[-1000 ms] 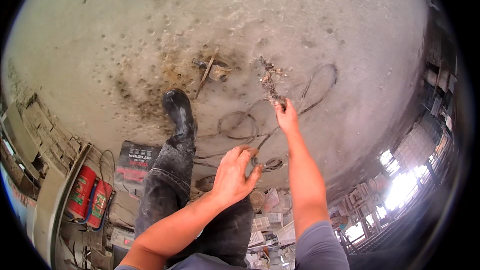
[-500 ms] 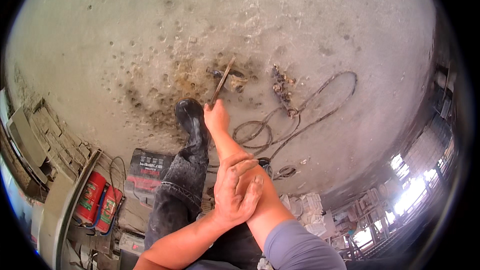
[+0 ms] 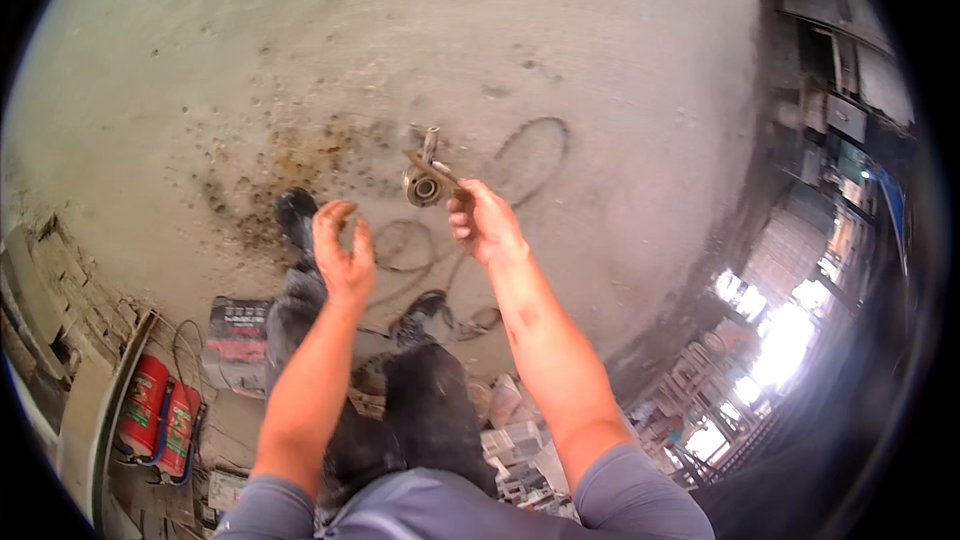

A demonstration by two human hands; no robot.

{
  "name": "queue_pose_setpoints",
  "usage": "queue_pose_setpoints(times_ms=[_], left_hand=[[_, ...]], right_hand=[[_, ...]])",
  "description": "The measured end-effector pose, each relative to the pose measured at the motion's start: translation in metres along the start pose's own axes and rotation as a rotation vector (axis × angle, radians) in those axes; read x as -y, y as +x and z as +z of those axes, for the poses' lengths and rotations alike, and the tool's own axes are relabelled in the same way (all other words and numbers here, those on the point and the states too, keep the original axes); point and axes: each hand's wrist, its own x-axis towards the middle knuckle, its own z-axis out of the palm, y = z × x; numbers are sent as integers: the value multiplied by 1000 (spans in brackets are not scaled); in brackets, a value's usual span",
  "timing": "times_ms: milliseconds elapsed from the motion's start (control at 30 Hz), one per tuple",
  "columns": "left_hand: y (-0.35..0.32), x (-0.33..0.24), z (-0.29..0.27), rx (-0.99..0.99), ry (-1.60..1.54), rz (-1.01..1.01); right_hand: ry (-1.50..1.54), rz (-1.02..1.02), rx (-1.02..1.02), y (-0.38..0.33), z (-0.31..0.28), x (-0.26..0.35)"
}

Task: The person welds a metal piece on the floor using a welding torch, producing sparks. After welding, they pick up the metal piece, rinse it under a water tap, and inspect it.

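Handling seems the step: the right hand (image 3: 484, 221) has a narrow grip on a slim brown bar (image 3: 440, 171) crossing a ring-ended grey metal piece (image 3: 422, 191) above frame centre; the empty left hand (image 3: 343, 252) spreads loosely. Moving on likely calls for steadiness.

Shirt (image 3: 430, 508): was grey-blue
Sleeves (image 3: 640, 490): were short, grey-blue, at the shirt's sides
Trousers (image 3: 430, 410): were black, greyish in patches, beyond the shirt
Boots (image 3: 294, 214): were black, farthest from the shirt

Right hand (image 3: 484, 220): closed on flat stick (image 3: 447, 179).
Round metal piece (image 3: 414, 187): behind stick.
Left hand (image 3: 344, 248): raised, half-curled.
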Motion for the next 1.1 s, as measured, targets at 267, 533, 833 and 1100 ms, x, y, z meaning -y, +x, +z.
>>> queue_pose_setpoints(times_ms=[267, 533, 833, 1100], left_hand=[[-46, -109, -83, 311, 175, 89], [29, -197, -147, 428, 263, 155], [152, -326, -28, 310, 515, 546], [85, -279, 79, 394, 828, 117]], right_hand=[[667, -125, -63, -269, -68, 102], [836, -573, -146, -447, -138, 182], [722, -769, -114, -436, -317, 260], [604, -893, -214, -412, -470, 372]])
